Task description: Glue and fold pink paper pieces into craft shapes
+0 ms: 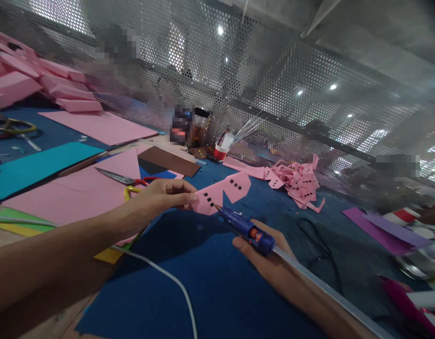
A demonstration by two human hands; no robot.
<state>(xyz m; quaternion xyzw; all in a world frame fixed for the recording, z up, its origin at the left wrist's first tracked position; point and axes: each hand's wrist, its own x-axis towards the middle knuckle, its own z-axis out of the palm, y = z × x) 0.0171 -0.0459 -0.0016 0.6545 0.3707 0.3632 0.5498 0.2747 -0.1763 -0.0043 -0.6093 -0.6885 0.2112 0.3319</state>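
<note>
Between the thumb and fingers of my left hand (171, 195) is the left end of a pink foam cutout (235, 188), notched in the middle and marked with two rows of small black squares. My right hand (270, 254) grips a blue hot glue gun (242, 226) with a long clear glue stick (319, 282) coming out of its back. The gun's nozzle meets the cutout's lower edge, near the left row of squares. Just behind my left hand lie scissors (129, 181) with red and yellow handles, on a pink sheet (97, 188).
Pink folded pieces (37, 75) are piled at the back left. A teal sheet (44, 165) lies in front of them. More pink cutouts (302, 181) are heaped at right, by a cup (221, 151) with thin sticks. A white cord (168, 273) crosses the blue mat (217, 301).
</note>
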